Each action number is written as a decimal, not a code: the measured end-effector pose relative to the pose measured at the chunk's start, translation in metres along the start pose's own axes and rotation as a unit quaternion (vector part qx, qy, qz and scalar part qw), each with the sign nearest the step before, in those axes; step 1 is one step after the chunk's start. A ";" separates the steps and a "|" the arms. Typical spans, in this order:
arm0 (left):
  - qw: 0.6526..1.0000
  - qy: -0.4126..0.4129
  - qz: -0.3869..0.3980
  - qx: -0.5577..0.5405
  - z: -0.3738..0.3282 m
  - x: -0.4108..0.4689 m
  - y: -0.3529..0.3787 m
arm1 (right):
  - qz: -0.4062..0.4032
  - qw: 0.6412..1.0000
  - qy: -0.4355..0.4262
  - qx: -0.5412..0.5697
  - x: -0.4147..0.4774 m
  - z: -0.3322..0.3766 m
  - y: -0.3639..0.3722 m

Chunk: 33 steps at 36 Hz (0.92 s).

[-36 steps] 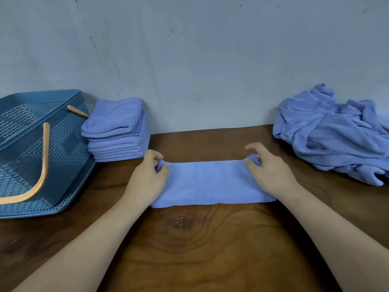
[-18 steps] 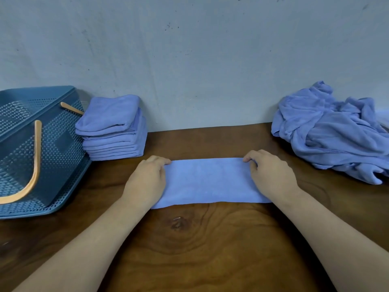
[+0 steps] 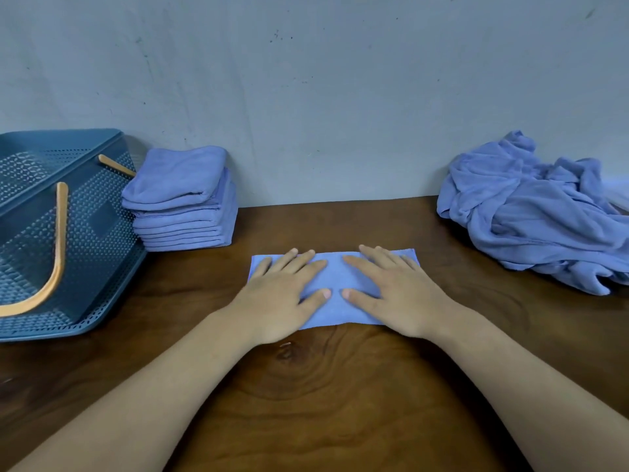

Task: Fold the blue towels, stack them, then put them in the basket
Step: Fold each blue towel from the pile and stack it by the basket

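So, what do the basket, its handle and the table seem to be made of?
Basket: likely moulded plastic, dark teal, matt; the walls are a regular grid of small holes. Handle: smooth, orange-tan; plastic or wood, the look leaves it open. Table: wood or wood veneer, dark brown, slightly glossy; grain rings and a knot show.

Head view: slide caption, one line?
Left hand and right hand press a folded towel flat, between folded stack and crumpled pile.

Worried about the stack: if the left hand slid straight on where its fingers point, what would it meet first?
Probably the wall. The left hand points forward and slightly right, away from the stack; beyond the towel lies only bare table. It may graze the right hand.
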<state>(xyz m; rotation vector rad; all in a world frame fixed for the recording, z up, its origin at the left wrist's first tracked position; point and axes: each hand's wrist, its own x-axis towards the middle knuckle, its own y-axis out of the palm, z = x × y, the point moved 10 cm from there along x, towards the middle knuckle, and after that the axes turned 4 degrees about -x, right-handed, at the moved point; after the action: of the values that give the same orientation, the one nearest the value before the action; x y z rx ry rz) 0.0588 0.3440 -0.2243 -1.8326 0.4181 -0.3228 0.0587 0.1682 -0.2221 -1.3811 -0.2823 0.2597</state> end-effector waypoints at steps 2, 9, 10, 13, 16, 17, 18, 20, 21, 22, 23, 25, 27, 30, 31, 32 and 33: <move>1.000 -0.001 0.026 0.007 0.003 -0.006 0.007 | 0.035 0.999 -0.018 -0.023 -0.005 0.002 0.009; 0.997 -0.023 0.051 0.051 0.006 -0.020 0.010 | 0.061 0.995 -0.018 -0.071 -0.019 0.006 0.013; 0.997 -0.028 0.051 0.055 0.008 -0.022 0.010 | 0.060 0.995 -0.017 -0.073 -0.020 0.006 0.012; 0.996 -0.044 0.049 0.053 0.012 -0.026 0.010 | 0.063 0.996 -0.011 -0.070 -0.024 0.004 0.011; 0.996 -0.065 0.053 0.044 0.018 -0.026 0.010 | 0.064 0.996 0.006 -0.062 -0.023 -0.003 0.011; 0.995 -0.076 0.054 0.039 0.021 -0.027 0.010 | 0.066 0.996 0.013 -0.056 -0.023 -0.006 0.011; 0.994 -0.085 0.055 0.036 0.025 -0.028 0.009 | 0.068 0.996 0.019 -0.049 -0.023 -0.010 0.010; 0.993 -0.097 0.056 0.035 0.029 -0.029 0.008 | 0.071 0.996 0.027 -0.037 -0.025 -0.017 0.010; 0.993 -0.100 0.056 0.035 0.030 -0.029 0.008 | 0.072 0.996 0.030 -0.032 -0.026 -0.022 0.009; 0.993 -0.101 0.057 0.034 0.030 -0.029 0.007 | 0.073 0.996 0.032 -0.027 -0.027 -0.027 0.008; 0.993 -0.101 0.058 0.032 0.029 -0.029 0.007 | 0.074 0.996 0.035 -0.020 -0.028 -0.032 0.007; 0.993 -0.099 0.061 0.030 0.027 -0.029 0.006 | 0.074 0.996 0.043 -0.003 -0.029 -0.043 0.004; 0.992 -0.099 0.073 0.031 0.026 -0.029 0.005 | 0.072 0.996 0.045 0.008 -0.028 -0.048 0.002; 0.989 -0.109 0.088 0.037 0.023 -0.024 -0.001 | 0.076 0.996 0.043 0.002 -0.025 -0.048 0.003; 0.991 -0.104 0.076 0.031 0.018 -0.019 -0.006 | 0.077 0.996 0.043 -0.002 -0.023 -0.048 0.003; 0.995 -0.083 0.049 0.022 0.010 -0.013 -0.013 | 0.077 0.996 0.042 -0.005 -0.022 -0.047 0.004; 0.999 -0.048 0.017 0.011 -0.002 -0.006 -0.019 | 0.077 0.996 0.040 -0.009 -0.022 -0.046 0.004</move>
<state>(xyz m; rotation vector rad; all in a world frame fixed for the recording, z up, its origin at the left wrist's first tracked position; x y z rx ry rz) 0.0552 0.3503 -0.2059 -1.8097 0.3772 -0.2152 0.0540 0.1188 -0.2347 -1.4299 -0.1120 0.3301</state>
